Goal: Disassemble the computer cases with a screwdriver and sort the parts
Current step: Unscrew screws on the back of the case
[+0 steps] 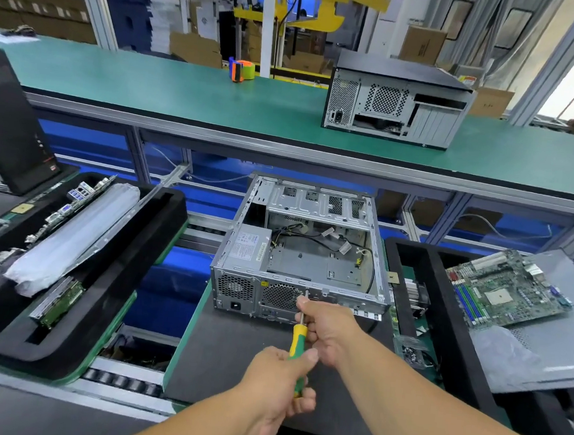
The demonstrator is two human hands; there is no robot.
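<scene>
Hands: left (pixel 279 385) grips screwdriver (pixel 298 345) handle, right (pixel 325 326) pinches shaft at case (pixel 303 253) rear.

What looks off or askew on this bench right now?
In the left tray, the plastic-wrapped panel lies diagonally, propped on boards instead of flat. On the right, the motherboard sits skewed on a tilted grey panel. The open case looks undamaged.

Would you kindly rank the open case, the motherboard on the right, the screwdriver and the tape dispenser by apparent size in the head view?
1. Open case
2. Motherboard
3. Screwdriver
4. Tape dispenser, though it sits much farther from the camera, so its true size against the screwdriver is unsure.
</scene>
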